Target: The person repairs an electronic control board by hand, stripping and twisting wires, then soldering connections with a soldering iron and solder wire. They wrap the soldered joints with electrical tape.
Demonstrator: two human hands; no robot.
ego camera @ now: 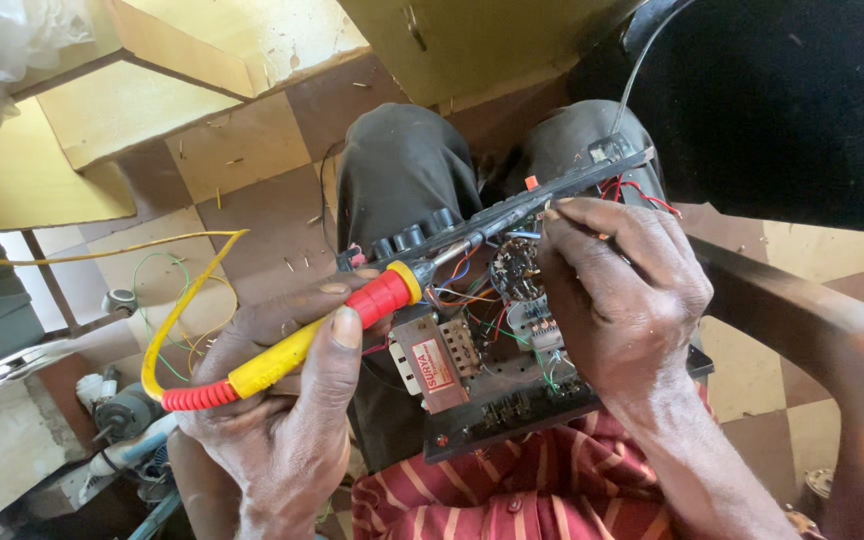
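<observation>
- Yellow and red plastic forms the handle of the soldering iron (324, 333), which is gripped by the left hand (282, 400); the fingers (344, 345) are clenched around the handle, the thumb lying along its upper side; the metal tip is pointed past the fingertips toward the wiring of the open chassis.
- The open electronic chassis (512, 330) is rested on the person's lap, between the two hands; its black front panel with round knobs (412, 238) lies just beyond the iron's tip.
- The right hand (622, 300) is laid over the far side of the chassis; its fingers (577, 235) are curled and pinched over the wires near the round coil (518, 268); what is held between them cannot be told.
- A boxy transformer (432, 362) sits just beside the left thumb; red, blue and green wires run between it and the right fingers.
- A yellow cord (177, 310) trails from the handle's red ribbed end, away from the left fingers, over the checked floor (252, 160).
</observation>
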